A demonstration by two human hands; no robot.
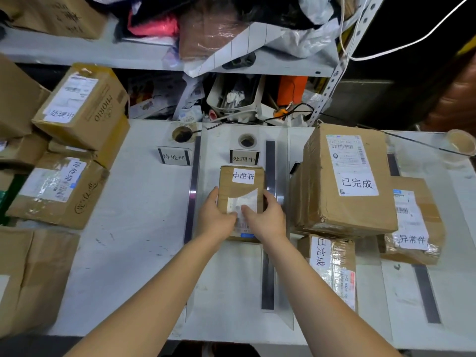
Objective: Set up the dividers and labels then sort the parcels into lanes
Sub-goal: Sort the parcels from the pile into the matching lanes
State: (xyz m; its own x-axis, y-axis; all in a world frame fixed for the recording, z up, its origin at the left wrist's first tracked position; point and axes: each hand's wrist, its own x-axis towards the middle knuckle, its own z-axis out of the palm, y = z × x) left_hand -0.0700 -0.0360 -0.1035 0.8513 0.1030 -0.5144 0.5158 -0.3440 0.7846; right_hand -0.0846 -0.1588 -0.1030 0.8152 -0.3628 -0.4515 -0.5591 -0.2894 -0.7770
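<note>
Both hands on one small parcel (240,194) in the middle lane of the white tabletop (134,228). Left hand (215,219) wraps its left edge, right hand (266,219) wraps the right edge, thumbs lying on the top face over the shipping slip, so fingers are curled around the box from both sides, not spread. Parcel lies flat on the tabletop, its white sticker reading 处理中 at the far end, just in front of the standing lane label (244,158) with the same text. Clear dividers flank this lane: left divider (192,191) and right divider (270,176), each seated in a dark strip base; parcel sits between them, closer to the right one. Next lane to the left has a label stand (174,157) reading 待处理 and holds no parcel. Right of the middle lane: a large box (347,179) tagged 已完成, stacked over a smaller taped box (332,266) with the same tag (lower one partly hidden). Further right, a parcel (412,222) tagged 异常件. Off the tabletop's left edge, stacked cartons: upper carton (82,104) tagged 处理中, lower carton (59,189) tagged 待处理. A tape roll (461,143) sits far right at the back.
</note>
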